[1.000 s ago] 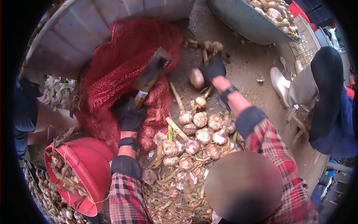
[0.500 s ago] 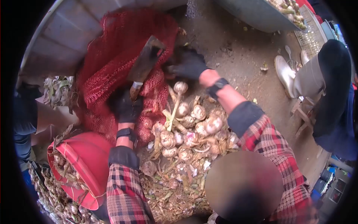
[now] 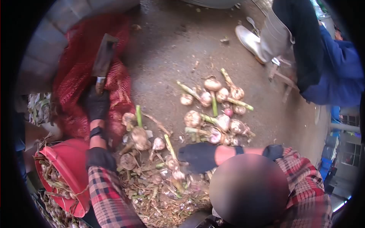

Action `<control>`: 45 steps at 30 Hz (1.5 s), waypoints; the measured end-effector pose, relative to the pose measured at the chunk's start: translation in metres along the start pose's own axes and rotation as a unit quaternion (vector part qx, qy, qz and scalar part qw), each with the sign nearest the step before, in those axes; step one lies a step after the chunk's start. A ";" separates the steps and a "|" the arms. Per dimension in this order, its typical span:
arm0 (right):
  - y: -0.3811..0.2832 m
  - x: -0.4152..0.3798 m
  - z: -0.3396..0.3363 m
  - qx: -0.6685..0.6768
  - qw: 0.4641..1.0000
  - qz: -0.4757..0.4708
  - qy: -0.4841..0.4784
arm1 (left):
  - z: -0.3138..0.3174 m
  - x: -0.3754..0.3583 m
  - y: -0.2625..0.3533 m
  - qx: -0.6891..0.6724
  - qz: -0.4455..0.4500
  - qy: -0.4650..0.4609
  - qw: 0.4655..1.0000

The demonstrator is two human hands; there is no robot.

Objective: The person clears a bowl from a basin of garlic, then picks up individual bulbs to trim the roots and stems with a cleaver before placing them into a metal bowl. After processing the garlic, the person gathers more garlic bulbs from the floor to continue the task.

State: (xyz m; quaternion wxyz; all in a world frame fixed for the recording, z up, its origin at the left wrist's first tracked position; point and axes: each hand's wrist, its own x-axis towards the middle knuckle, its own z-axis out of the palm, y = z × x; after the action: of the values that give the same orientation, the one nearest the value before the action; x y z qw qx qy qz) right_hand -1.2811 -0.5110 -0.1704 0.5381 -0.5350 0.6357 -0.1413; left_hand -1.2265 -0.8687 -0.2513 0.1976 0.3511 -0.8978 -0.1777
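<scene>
My left hand (image 3: 97,105), in a black glove, is closed on the wooden handle of a cleaver (image 3: 102,59). The broad blade points up in front of a red mesh sack (image 3: 74,85). Beside the pile, my black-gloved right hand (image 3: 200,157) is stretched out low with its fingers to the left, near several garlic bulbs (image 3: 175,170) with cut stems. More garlic bulbs (image 3: 223,122) lie loose on the floor beyond that hand. Another bulb (image 3: 140,136) sits between my hands.
At lower left a red bucket (image 3: 76,171) lies tilted, with garlic and stalks inside. Dry trimmings (image 3: 163,205) cover the ground close to me. A person's light boot (image 3: 249,41) and a small wooden stool (image 3: 283,76) are at upper right.
My right hand has come from beside the sack down to the garlic pile. Many bulbs now lie spread farther out on the floor. The cleaver stays in my left hand; the view has shifted right.
</scene>
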 end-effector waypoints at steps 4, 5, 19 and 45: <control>0.036 -0.064 -0.056 0.011 0.899 -0.097 0.427 | -0.015 -0.021 0.003 0.030 0.041 0.002 0.999; 0.048 -0.081 -0.079 0.059 0.863 0.051 0.499 | -0.020 -0.029 0.005 0.109 0.082 0.058 0.989; 0.080 -0.052 0.032 0.166 0.944 0.086 0.272 | 0.010 -0.152 0.183 -0.145 0.013 -0.392 0.908; -0.094 -0.193 0.175 0.255 0.846 0.018 0.468 | -0.203 -0.396 0.171 -0.394 -0.081 -0.267 0.876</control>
State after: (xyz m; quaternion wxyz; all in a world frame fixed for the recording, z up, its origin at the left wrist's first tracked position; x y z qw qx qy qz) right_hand -1.1148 -0.3180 -0.0632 0.2970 -0.2380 0.7630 -0.5224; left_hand -0.9571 -0.5099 -0.0899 0.0573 0.2543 -0.7406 -0.6193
